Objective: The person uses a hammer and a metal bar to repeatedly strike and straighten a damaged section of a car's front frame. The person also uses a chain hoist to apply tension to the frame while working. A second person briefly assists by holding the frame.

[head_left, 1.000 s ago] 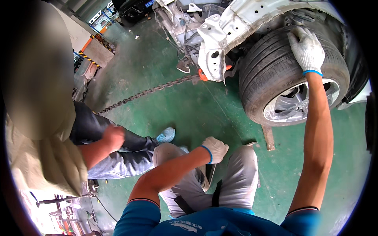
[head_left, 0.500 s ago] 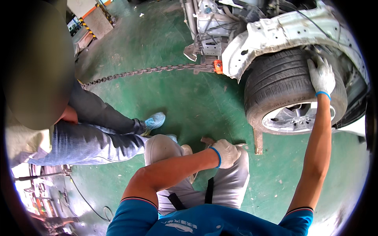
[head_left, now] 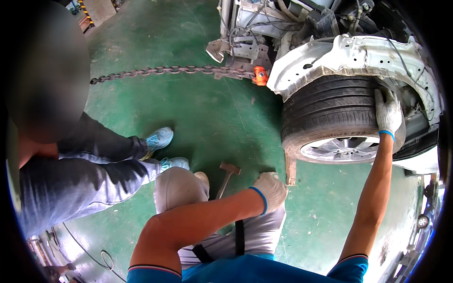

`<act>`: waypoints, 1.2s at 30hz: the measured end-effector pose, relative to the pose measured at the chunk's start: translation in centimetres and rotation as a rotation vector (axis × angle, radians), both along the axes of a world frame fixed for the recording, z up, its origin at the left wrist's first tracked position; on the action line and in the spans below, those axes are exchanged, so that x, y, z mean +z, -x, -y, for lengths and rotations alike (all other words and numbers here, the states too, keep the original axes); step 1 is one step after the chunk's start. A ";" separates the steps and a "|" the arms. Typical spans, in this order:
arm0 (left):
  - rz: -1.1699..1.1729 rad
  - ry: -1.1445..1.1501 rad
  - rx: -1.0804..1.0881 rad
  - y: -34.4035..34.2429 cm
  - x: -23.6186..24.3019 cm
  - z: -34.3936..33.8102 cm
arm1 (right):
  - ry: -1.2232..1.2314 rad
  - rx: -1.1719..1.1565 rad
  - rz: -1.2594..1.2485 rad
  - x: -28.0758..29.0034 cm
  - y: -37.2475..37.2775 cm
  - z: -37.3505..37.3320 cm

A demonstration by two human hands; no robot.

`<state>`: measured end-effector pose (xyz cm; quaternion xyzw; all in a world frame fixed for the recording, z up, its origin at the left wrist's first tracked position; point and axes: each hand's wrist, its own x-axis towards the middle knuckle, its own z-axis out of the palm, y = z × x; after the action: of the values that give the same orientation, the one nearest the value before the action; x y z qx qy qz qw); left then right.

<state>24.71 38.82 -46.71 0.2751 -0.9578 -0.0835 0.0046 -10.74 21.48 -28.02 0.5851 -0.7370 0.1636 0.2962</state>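
Head view: the tire (head_left: pixel 325 106) sits beneath the white wheel arch (head_left: pixel 330 59), ahead and to your right; your gloved right hand (head_left: pixel 390 114) lies on its tread, fingers extended, thumb apart, clasping nothing, while your left hand (head_left: pixel 272 191) is curled over your right trouser leg (head_left: pixel 264 226), contents impossible to tell. Judged handling: heavy, stiff, grippy rubber, not fragile; best hold probably a flat palm on the tread's outer shoulder, or fingers through the silver rim's (head_left: pixel 339 152) spokes

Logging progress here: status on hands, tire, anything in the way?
Right hand on tire. Left hand at right knee. Hammer near left shoe, clear of tire.
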 end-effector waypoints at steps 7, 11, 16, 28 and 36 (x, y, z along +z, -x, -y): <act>0.029 -0.083 0.001 -0.4 1.1 -0.5 | 0.024 -0.003 0.017 0.3 -0.1 -0.3; 0.055 -0.145 0.030 -0.7 1.2 0.1 | 0.003 0.037 -0.010 0.2 1.0 0.1; 0.022 -0.160 0.011 -0.7 0.9 0.8 | -0.017 -0.022 -0.018 0.1 0.1 -0.3; 0.158 -0.160 -0.062 -1.9 3.2 2.6 | 0.068 0.016 -0.019 -0.2 -1.2 -0.4; 0.226 -0.248 -0.020 -2.7 4.1 3.5 | 0.073 -0.009 0.057 0.8 -2.0 -2.0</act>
<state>27.40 35.29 -42.61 0.2715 -0.9372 -0.1699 -0.1380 -8.77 23.45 -27.23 0.5657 -0.7412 0.2055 0.2971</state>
